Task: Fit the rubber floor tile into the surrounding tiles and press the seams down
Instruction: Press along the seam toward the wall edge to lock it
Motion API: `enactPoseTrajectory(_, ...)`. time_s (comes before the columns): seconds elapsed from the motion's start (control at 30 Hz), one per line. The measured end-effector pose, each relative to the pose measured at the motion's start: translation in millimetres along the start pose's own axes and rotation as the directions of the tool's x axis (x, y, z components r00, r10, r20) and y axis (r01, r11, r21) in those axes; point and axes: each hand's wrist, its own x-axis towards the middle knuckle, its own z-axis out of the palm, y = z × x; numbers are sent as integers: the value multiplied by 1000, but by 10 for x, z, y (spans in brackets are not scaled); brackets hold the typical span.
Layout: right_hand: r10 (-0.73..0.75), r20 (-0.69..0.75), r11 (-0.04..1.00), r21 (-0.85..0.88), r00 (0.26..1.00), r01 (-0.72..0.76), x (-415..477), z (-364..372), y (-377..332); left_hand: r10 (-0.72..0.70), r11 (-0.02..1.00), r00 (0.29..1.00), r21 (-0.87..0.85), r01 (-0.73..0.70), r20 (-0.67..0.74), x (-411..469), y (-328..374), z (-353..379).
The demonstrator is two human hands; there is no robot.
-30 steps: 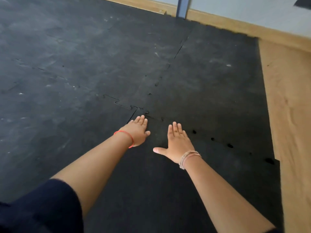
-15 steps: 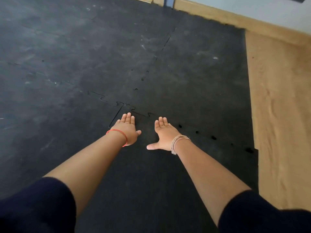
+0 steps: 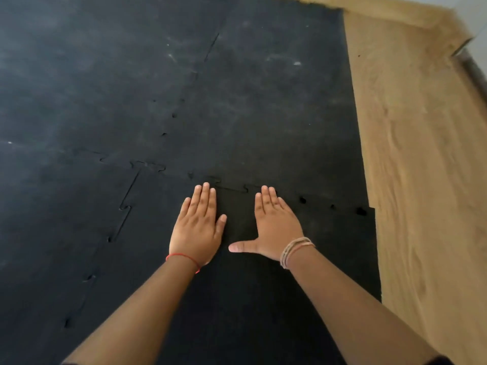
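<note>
A black rubber floor tile (image 3: 263, 299) with jigsaw edges lies under my arms, darker than the worn tiles around it. Its far seam (image 3: 234, 187) runs left to right just past my fingertips, with a few small gaps showing toward the right (image 3: 302, 199). Its left seam (image 3: 123, 209) runs toward me. My left hand (image 3: 197, 227) lies flat, palm down, on the tile near the far seam. My right hand (image 3: 274, 225) lies flat beside it, thumb stretched out to the left. Neither hand holds anything.
Worn grey-black rubber tiles (image 3: 92, 88) cover the floor to the left and ahead. Bare wooden floor (image 3: 421, 180) runs along the right of the tiles. A wooden skirting (image 3: 382, 9) and a dark metal strip (image 3: 474, 69) stand at the far right corner.
Both hands have shifted rightward along the far seam, away from the corner joint, and lie flatter on the tile. The camera has moved closer and tilted down.
</note>
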Motion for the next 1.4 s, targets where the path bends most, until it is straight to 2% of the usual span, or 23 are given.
enactPoseTrajectory(0.1,-13,80,998,-67,997,18,22,-124,31,1,1000,1000,31,-2,9,-26,15,-9)
enactPoseTrajectory(0.17,-23,84,997,-68,996,29,1,-126,42,-6,999,1000,49,6,3,-30,21,-7)
enactPoseTrajectory(0.33,-85,-34,989,116,996,88,-84,18,190,-10,1000,1000,23,10,-8,-50,36,-27)
enactPoseTrajectory(0.4,-4,-147,988,150,989,26,-205,160,333,-25,1000,999,7,25,-26,-46,25,-28)
enactPoseTrajectory(0.47,127,-254,987,129,959,-97,-364,336,493,-5,1000,1000,-2,5,-14,-33,76,-23)
enactPoseTrajectory(0.57,184,-297,983,82,937,-167,-499,481,638,130,991,991,-7,-130,5,-23,369,17)
enactPoseTrajectory(0.73,173,-229,984,72,958,-161,-415,433,669,147,989,989,-20,-147,-30,43,594,136)
enactPoseTrajectory(0.9,148,-4,989,-4,989,-148,-370,144,752,165,986,985,-1,-165,-46,60,576,139)
enactPoseTrajectory(1.03,105,64,986,123,992,-112,-355,106,835,159,987,987,8,-159,-31,50,589,93)
enactPoseTrajectory(1.07,90,35,985,142,995,-94,-385,165,835,152,988,988,7,-152,-22,44,594,80)
enactPoseTrajectory(1.13,118,-129,983,157,985,-97,-480,387,816,106,994,994,7,-106,7,33,618,74)
enactPoseTrajectory(1.2,255,-312,959,205,915,-197,-573,607,811,74,997,997,10,-75,16,32,696,74)
enactPoseTrajectory(1.3,498,-352,863,295,792,-411,-641,721,937,156,988,988,2,-156,-7,28,899,128)
enactPoseTrajectory(1.4,483,-367,874,258,795,-412,-566,734,1012,210,977,977,-27,-211,-38,64,976,191)
